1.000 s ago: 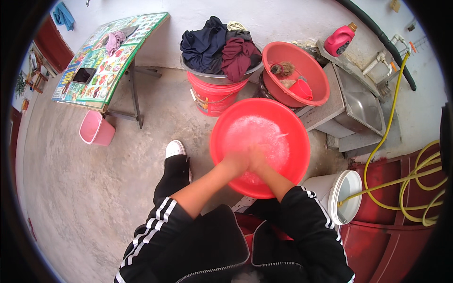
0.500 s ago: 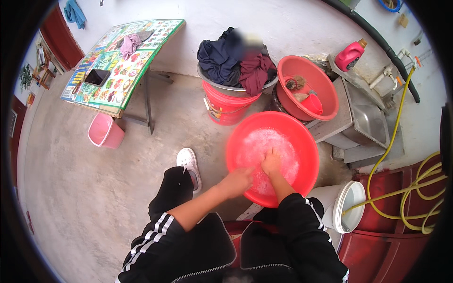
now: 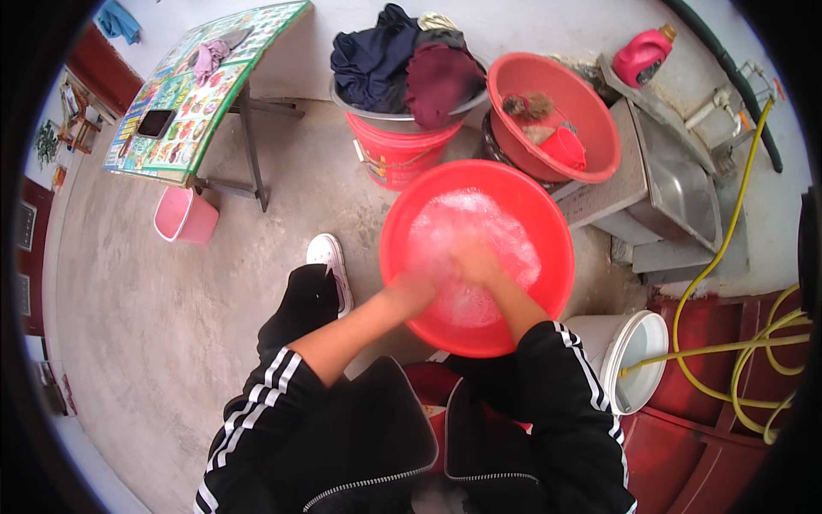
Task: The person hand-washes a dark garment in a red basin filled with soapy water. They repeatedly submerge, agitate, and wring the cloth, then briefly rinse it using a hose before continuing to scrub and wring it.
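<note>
A large red basin (image 3: 548, 295) in front of me holds sudsy water (image 3: 514, 240) with white foam. My left hand (image 3: 417, 289) is over the basin's left side, smeared by motion. Close by, my right hand (image 3: 473, 257) is at the foamy water near the middle, blurred too. The fingers of both hands cannot be made out, and I cannot tell whether anything is in them.
Behind stand a red bucket (image 3: 398, 163) topped by a metal bowl of dark clothes (image 3: 377, 64), and an orange-red tub (image 3: 599, 128). To the right are a sink (image 3: 685, 188), a white bucket (image 3: 610, 368) and a yellow hose (image 3: 719, 248). A table (image 3: 197, 141) and a pink bin (image 3: 193, 218) stand left.
The view has shifted, so the basin sits higher and further left. Both hands have moved within the basin and become blurred, the right one losing its clear outline.
</note>
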Demonstrator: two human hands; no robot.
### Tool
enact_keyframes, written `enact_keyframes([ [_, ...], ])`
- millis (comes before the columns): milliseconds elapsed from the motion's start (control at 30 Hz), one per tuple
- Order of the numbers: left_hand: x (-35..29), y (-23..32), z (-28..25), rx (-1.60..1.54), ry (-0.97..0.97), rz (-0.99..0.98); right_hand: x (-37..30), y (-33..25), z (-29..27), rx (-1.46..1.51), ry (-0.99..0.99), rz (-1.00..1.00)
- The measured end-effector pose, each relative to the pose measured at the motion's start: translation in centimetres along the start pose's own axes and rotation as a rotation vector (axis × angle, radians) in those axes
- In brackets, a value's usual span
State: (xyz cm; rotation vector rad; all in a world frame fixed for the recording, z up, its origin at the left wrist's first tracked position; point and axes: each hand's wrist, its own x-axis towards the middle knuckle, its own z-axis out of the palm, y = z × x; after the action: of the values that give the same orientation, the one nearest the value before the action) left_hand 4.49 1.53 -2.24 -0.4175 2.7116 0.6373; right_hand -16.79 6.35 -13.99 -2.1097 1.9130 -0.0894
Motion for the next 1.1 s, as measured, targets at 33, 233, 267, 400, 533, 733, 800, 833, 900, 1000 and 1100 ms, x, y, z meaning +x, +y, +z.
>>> enact_keyframes([
  [33, -0.1, -0.2, 0.2, 0.019, -0.006, -0.033, 0.4, -1.8, -4.0, 0.06, -0.027, 0.251],
  [233, 2.7, 1.1, -2.2, -0.001, -0.044, 0.005, -2.0, -1.7, -2.1, -0.043, -0.053, 0.042],
  [267, 2.9, 1.3, -2.5, -0.04, -0.047, -0.001, -2.2, -1.9, -3.0, 0.139, -0.1, -0.041],
  [400, 5.2, 2.1, -4.5, -0.013, -0.064, -0.054, -2.9, 0.1, -1.7, -0.057, 0.179, 0.356],
  [533, 6.0, 1.9, -4.2, -0.072, -0.032, -0.112, -3.4, -2.2, -4.1, 0.004, -0.153, 0.181],
  [733, 5.6, 0.6, -2.2, 0.131, -0.102, -0.076, -3.6, -1.0, -4.1, -0.099, -0.16, 0.374],
  [800, 5.2, 0.3, -2.0, 0.124, -0.168, -0.101, -3.8, -2.4, -3.5, -0.034, -0.21, 0.302],
  [833, 5.1, 0.3, -2.3, 0.09, -0.188, -0.096, -3.6, -2.6, -3.0, 0.048, -0.179, 0.3],
  [900, 5.2, -0.1, -2.2, 0.047, -0.174, -0.1, -3.0, -2.7, -3.8, 0.203, -0.12, 0.327],
  [1000, 5.2, -1.1, -1.2, 0.024, -0.119, -0.122, -2.5, -3.9, -7.1, 0.406, -0.042, 0.444],
  [1100, 4.6, -0.8, -2.0, -0.022, -0.068, -0.153, -3.6, -1.2, -7.4, 0.468, 0.041, 0.575],
])
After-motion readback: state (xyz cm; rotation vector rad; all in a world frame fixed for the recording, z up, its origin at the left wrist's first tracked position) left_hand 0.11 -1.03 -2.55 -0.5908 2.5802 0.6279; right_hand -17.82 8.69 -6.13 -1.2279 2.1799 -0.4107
